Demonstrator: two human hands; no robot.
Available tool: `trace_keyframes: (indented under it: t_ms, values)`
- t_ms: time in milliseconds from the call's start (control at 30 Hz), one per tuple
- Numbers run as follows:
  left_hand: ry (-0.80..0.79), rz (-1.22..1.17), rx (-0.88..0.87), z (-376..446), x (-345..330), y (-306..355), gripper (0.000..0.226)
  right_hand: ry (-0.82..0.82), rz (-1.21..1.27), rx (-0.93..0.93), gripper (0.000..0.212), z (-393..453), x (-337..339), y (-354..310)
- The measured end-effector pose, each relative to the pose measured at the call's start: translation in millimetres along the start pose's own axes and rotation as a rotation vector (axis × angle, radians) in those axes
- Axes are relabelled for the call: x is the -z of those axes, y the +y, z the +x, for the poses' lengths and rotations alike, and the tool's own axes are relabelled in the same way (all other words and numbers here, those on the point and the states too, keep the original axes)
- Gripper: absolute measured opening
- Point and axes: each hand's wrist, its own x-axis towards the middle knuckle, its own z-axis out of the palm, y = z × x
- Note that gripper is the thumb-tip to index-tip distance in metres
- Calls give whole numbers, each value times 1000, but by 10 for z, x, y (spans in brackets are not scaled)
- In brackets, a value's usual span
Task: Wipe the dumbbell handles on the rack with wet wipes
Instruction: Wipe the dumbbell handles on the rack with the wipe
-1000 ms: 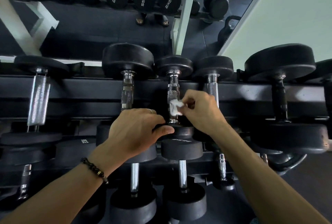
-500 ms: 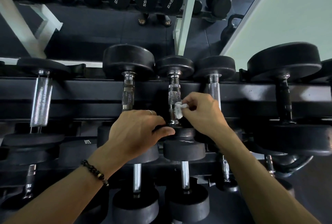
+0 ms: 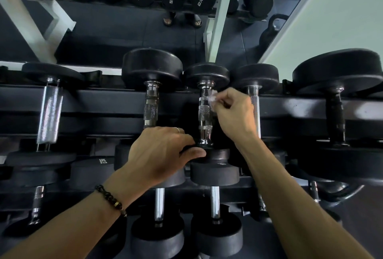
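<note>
A small black dumbbell lies on the top tier of the rack [image 3: 103, 103], its knurled chrome handle [image 3: 204, 113] pointing away from me. My right hand [image 3: 234, 115] pinches a small white wet wipe [image 3: 213, 98] against the handle's upper right side, near the far head [image 3: 207, 75]. My left hand [image 3: 159, 153] grips the near head [image 3: 217, 155] of the same dumbbell, thumb along its rim. A bead bracelet sits on that wrist.
Neighbouring dumbbells flank it: a larger one with a chrome handle [image 3: 150, 105] to the left, a slim handle [image 3: 255, 109] to the right, and a big black one [image 3: 336, 117] at far right. A lower tier holds more dumbbells [image 3: 214, 202]. A mirror behind reflects another rack.
My right hand has slid the wipe up the handle, from near the close end toward the far head. My left hand has stayed on the near head.
</note>
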Motion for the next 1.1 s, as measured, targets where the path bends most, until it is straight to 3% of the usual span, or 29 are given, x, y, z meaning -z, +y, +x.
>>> trace_keyframes:
  t_ms: [133, 300, 433, 567, 633, 767, 800, 900, 967, 1100]
  values:
    - [28, 25, -8, -3, -14, -10, 82, -169, -112, 11, 19, -132, 144, 56]
    - [28, 6, -3, 3, -18, -5, 83, -2, -5, 5, 27, 207, -20, -12]
    - [67, 13, -24, -6, -40, -17, 79, -242, -82, -91, 25, -59, 105, 226]
    - [68, 25, -14, 1, -21, 2, 77, -42, 257, -210, 25, 280, -25, 3]
    - [41, 21, -9, 5, -7, 5, 79, -11, 228, -241, 22, 277, -63, 3]
    - [-1, 5, 10, -2, 13, 10, 84, -379, 30, -350, 24, -58, 156, 164]
    - [-12, 0, 20, 1, 18, 15, 85, -411, 20, -352, 23, -19, 164, 160]
    - [-10, -1, 22, 5, 21, 21, 84, -221, 273, -368, 26, 212, 44, 41]
    - [-17, 2, 20, 10, 25, 16, 83, -201, 293, -336, 25, 233, -36, 55]
    - [-20, 14, 16, 0, 8, 13, 87, -544, -13, -343, 27, 11, 118, 235]
